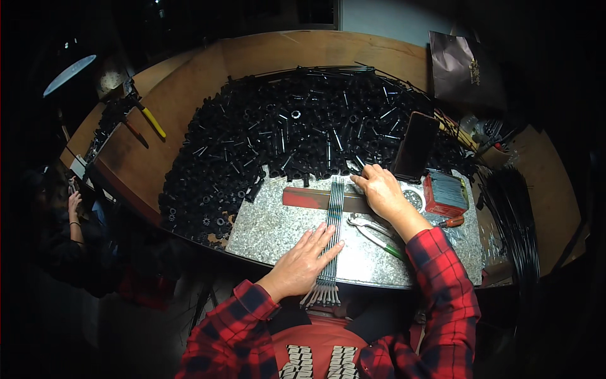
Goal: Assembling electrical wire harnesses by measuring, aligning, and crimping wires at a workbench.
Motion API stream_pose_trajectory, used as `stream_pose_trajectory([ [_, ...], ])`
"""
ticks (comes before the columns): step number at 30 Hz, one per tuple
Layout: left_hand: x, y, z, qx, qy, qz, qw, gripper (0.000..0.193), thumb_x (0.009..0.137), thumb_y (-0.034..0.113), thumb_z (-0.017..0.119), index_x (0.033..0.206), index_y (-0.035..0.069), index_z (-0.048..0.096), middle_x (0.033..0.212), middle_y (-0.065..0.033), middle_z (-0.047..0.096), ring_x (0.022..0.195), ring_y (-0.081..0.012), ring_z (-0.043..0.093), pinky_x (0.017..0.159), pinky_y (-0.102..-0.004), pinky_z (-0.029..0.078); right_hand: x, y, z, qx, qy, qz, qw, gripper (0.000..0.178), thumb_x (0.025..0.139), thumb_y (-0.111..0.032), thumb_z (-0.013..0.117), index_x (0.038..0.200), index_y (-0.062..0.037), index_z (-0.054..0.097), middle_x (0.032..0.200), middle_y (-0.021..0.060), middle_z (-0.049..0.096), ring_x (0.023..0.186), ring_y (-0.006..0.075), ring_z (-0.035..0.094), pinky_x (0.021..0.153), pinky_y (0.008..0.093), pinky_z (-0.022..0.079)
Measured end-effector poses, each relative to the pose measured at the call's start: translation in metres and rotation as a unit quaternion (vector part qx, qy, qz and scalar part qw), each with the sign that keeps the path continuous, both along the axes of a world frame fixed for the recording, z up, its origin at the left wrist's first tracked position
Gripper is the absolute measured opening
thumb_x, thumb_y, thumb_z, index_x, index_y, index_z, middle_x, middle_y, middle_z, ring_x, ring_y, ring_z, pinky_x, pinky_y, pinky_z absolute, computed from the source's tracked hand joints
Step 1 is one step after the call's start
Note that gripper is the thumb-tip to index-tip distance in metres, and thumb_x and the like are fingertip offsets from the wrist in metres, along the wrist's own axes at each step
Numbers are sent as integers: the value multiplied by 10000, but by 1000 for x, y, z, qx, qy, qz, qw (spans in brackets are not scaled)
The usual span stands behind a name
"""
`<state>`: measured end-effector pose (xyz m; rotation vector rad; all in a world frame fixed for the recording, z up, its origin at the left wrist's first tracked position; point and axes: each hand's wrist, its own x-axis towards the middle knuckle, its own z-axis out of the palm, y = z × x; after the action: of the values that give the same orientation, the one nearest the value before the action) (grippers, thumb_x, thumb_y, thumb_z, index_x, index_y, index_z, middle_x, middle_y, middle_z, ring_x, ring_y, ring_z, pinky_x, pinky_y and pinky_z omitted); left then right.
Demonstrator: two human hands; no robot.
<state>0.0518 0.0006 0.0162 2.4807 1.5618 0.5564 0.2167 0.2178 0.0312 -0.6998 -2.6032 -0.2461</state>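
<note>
A bundle of thin metal rods (332, 234) lies on a speckled stone slab (271, 230), running straight away from the person, its near ends sticking out past the slab's edge. The left hand (306, 260) lies flat and open on the slab, fingers spread, its fingertips resting on the near part of the bundle from the left. It grips nothing.

Just right of the rods, between the two hands, lie pliers (372, 231) with green handles. Farther out, the right hand (380, 189) rests palm down, fingers loosely extended, fingertips beside the far end of the rods; whether it pinches anything cannot be told. A flat red bar (303, 198) crosses under the rods to its left. A red box (445, 193) and a dark phone (415, 146) stand right of that hand. Beyond both hands spreads a heap of small black parts (278, 136).
</note>
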Motion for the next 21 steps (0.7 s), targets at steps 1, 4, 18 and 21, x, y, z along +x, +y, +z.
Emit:
stream_pose_trajectory([
  [1,0,0,-1,0,0,-1,1000,689,751,66,618,1405,58,399,1491,-264,257,1403,-404,230,1127,-493,236,1,1,-1,-5,10,2,1000,262,816,-126,537,1024,-92,692,897,70,577,914,236,562,763,365,460],
  [4,-2,2,-4,12,47,-1,999,678,775,113,629,1409,58,393,1487,-268,263,1400,-406,234,1127,-489,235,1,2,-5,-17,26,8,999,258,816,-120,535,1017,-86,693,892,73,577,910,239,563,763,366,461],
  [18,1,1,-1,33,26,6,999,575,864,129,516,1404,-5,365,1478,-275,277,1388,-404,266,1131,-477,229,1,0,-3,-30,38,22,999,322,788,-52,552,1081,-68,687,859,90,559,856,250,556,769,360,479],
  [21,-1,1,-6,34,59,8,998,574,860,109,508,1404,-5,364,1476,-273,284,1388,-402,267,1131,-476,232,1,1,-5,-58,49,26,997,268,828,-120,538,1052,-79,682,869,90,556,891,254,552,777,386,471],
])
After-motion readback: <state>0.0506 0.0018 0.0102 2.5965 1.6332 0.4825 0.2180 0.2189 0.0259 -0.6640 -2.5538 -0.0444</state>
